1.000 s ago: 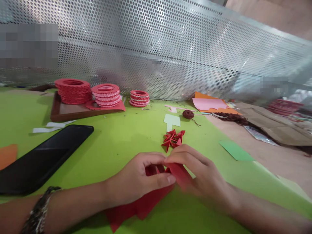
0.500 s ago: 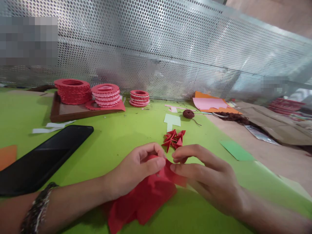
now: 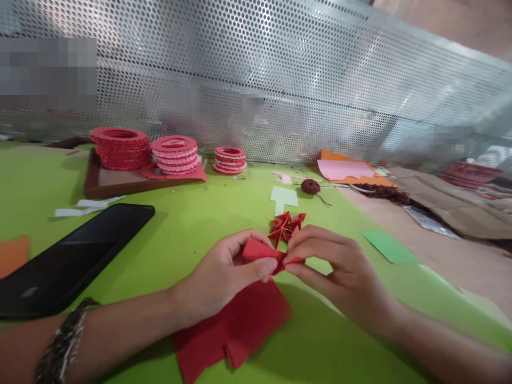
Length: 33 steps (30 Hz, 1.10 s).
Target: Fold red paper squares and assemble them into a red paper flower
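Between my two hands is a small folded piece of red paper (image 3: pixel 262 252), raised over the table. My left hand (image 3: pixel 228 272) grips its left part, thumb in front and fingers behind. With thumb and fingertips, my right hand (image 3: pixel 336 266) pinches its right end. Below my hands lie several red paper sheets (image 3: pixel 252 320), partly hidden by my left hand and wrist. Just beyond my fingers sits a cluster of pointed, folded red paper pieces (image 3: pixel 285 226).
A black phone (image 3: pixel 80 256) lies on the left. Behind it, a brown tray (image 3: pixel 116 188) holds stacked red rings (image 3: pixel 122 152). Farther back are a brown yarn ball (image 3: pixel 310 186) and pale green paper (image 3: pixel 284 196). A green sheet (image 3: pixel 390 247) is at right, before a perforated metal panel (image 3: pixel 256 69).
The red paper between my hands has come up into clear view, folded. My right fingers have closed on its right end; the sheets below stay on the table.
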### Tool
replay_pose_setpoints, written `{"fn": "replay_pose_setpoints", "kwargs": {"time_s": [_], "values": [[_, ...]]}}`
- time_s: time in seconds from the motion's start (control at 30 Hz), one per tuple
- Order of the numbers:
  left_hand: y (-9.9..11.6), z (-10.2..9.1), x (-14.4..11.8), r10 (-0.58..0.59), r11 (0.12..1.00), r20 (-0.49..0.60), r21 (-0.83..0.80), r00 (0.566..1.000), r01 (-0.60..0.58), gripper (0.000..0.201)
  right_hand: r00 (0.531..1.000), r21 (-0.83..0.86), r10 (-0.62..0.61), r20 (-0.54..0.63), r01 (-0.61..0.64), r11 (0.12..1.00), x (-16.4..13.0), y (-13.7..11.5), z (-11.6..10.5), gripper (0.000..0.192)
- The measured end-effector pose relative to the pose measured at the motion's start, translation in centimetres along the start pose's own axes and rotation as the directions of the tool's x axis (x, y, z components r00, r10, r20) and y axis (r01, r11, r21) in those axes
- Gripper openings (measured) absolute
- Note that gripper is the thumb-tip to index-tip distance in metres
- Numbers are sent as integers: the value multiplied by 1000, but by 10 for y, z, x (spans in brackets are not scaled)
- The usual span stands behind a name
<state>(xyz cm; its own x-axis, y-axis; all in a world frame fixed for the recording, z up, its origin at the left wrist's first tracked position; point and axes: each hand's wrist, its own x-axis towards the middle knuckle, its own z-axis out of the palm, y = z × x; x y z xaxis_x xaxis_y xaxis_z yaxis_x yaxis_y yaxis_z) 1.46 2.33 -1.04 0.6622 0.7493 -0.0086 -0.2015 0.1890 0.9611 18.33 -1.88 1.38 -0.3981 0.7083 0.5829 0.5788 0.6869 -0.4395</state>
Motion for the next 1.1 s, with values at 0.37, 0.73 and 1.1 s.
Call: {"fn": "replay_pose_setpoints", "kwargs": {"time_s": [0.37, 0.73, 1.1], "values": [[-4, 0, -1, 38, 996, 29, 81, 999, -41, 12, 918, 277, 397, 14, -385, 880, -5, -2, 9, 9], [-4, 0, -2, 135, 974, -48, 191, 990, -124, 19, 861, 373, 468, 200, -508, 776, -6, -2, 11, 14], [-7, 1, 0, 106, 971, -89, 223, 990, -84, 22, 840, 369, 480, 253, -543, 755, -5, 0, 13, 6]]}}
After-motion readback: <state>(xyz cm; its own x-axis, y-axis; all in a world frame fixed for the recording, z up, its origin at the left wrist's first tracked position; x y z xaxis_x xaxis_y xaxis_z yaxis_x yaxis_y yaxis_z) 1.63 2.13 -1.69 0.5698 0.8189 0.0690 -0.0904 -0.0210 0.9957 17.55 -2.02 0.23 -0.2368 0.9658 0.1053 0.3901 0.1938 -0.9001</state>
